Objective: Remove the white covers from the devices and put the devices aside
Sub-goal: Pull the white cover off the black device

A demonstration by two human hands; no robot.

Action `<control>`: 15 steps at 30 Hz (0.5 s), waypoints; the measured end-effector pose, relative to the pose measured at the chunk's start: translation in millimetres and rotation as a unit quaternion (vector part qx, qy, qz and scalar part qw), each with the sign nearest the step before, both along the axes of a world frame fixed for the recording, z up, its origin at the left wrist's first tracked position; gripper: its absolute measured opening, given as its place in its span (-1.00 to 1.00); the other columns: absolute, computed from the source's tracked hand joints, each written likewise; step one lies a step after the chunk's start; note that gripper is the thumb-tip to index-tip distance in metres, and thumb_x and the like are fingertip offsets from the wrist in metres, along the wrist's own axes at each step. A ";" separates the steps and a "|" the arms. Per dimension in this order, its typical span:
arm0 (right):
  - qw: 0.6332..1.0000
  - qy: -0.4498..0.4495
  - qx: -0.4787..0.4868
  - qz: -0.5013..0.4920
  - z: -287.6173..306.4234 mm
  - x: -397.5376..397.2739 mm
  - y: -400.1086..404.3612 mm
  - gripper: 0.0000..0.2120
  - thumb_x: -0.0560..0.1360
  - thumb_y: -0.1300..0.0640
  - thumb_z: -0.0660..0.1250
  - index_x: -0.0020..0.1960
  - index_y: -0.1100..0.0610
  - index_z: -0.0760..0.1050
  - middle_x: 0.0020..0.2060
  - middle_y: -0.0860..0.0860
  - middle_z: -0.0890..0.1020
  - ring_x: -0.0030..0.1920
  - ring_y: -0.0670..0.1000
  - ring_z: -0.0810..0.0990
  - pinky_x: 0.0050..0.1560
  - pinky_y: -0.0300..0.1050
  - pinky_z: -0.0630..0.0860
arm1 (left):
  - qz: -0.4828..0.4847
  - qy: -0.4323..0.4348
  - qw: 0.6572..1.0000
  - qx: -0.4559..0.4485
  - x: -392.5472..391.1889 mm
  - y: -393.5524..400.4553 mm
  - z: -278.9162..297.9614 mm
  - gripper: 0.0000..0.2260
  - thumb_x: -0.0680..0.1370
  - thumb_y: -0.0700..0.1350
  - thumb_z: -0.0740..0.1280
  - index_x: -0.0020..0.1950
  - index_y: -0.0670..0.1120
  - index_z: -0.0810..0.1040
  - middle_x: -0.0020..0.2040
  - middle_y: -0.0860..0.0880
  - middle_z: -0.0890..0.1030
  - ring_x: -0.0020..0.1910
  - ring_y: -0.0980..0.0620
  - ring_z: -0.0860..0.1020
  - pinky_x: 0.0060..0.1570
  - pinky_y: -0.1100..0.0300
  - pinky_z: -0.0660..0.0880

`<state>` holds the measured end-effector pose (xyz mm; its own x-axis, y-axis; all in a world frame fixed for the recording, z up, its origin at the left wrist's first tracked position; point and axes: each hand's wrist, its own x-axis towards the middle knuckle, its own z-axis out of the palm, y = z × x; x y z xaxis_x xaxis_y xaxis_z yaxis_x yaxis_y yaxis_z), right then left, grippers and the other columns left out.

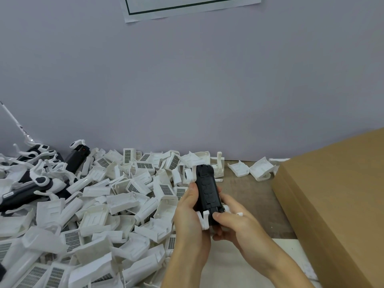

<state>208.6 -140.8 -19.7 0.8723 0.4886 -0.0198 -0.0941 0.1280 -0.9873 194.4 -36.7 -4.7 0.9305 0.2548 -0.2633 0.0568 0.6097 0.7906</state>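
A black device (206,188) with white parts at its near and far ends is held upright above the table, in the middle of the view. My left hand (190,210) grips its left side, thumb on the black body. My right hand (232,219) holds its lower end, thumb pressing the black base beside a white clip (204,220). A wide heap of loose white covers (116,204) fills the table to the left. Several black devices with white fittings (41,179) lie at the far left.
A large brown cardboard box (336,204) stands at the right, close to my right hand. Two or three white covers (251,169) lie by the wall behind it. A strip of bare wooden table (255,196) shows between heap and box. The grey wall (187,80) is straight ahead.
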 end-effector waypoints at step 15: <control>1.000 0.026 -0.010 -0.012 2.0 -0.5 0.1 -0.58 0.33 0.12 0.31 0.14 -0.16 0.60 -0.13 -0.01 0.70 -0.22 0.01 0.63 -0.08 -0.10 0.54 | 0.009 -0.002 0.998 -0.061 0.5 -2.5 4.4 -0.66 0.64 -0.01 0.20 0.00 -0.19 0.69 -0.19 -0.16 0.67 -0.31 -0.09 0.64 -0.18 0.05 0.49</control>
<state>208.1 -140.7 -17.7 0.8814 0.4664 -0.0745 -0.1417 0.1105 -0.9837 194.9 -39.1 -0.3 0.9273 0.2376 -0.2893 0.0414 0.7029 0.7101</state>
